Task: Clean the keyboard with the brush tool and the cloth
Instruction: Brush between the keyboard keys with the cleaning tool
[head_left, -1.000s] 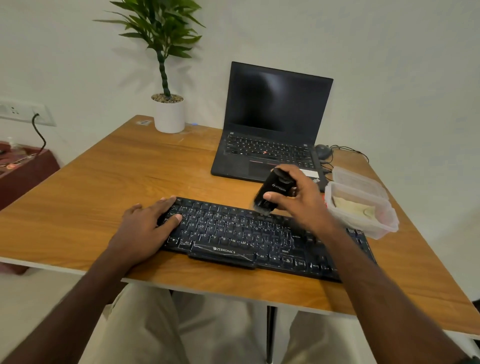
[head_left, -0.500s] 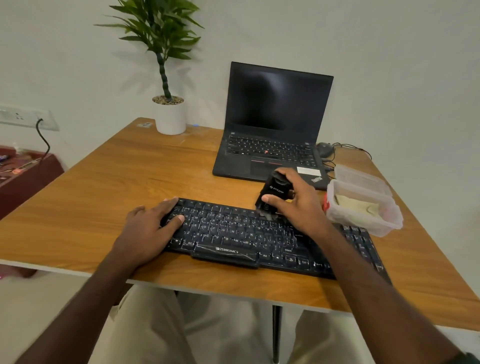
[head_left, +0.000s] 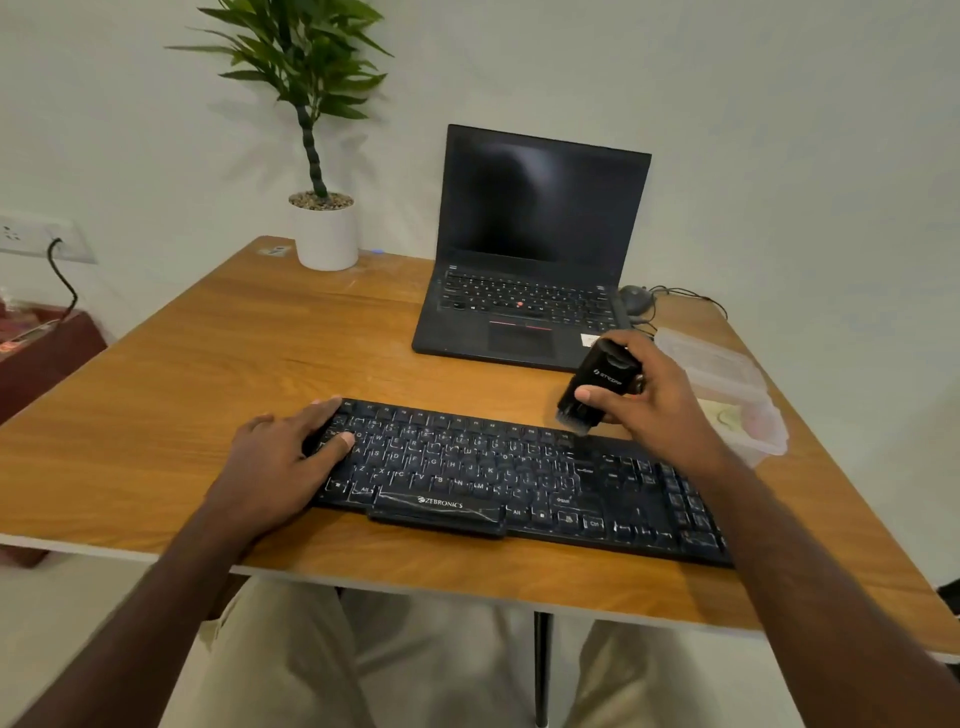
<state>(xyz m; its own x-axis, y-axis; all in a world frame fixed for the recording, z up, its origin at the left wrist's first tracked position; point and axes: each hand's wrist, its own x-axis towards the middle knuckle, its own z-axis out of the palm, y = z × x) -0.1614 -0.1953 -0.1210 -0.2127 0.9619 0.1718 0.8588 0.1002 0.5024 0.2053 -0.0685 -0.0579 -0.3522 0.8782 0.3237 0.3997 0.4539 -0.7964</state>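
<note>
— gripped between thumb and curled fingers of the right hand (head_left: 657, 400), the brush tool (head_left: 597, 387) stands tilted, bristles down at the far edge of the keyboard (head_left: 519, 478), right of centre.

— and a second ago?

— it was further left along that top row. the person has swept it toward the right end, so the bristles now touch or hang just over the back row near the numeric side; which of the two cannot be told.

— what does that say about the job?

— brushing looks under way along the far row, with the nearer rows likely still to do. the cloth has not come into it: something pale, perhaps the cloth (head_left: 727, 415), lies in the clear plastic container (head_left: 763, 436) just right of the hand.

— the other hand?

— the left hand (head_left: 280, 462) rests flat on the keyboard's left end as before, fingers straight across the keys, pressing it steady, holding nothing.

— and the surface?

— a wooden table (head_left: 234, 364), the keyboard lying near its front edge. behind it sits an open laptop (head_left: 530, 260) with a dark screen, a potted plant (head_left: 322, 156) at the far left corner, a dark mouse (head_left: 635, 299) with trailing cable beside the laptop.

— the room?

— plain pale walls, a wall socket (head_left: 31, 236) at left with a black lead plugged in, and a low dark-red cabinet (head_left: 36, 358) below it.
</note>
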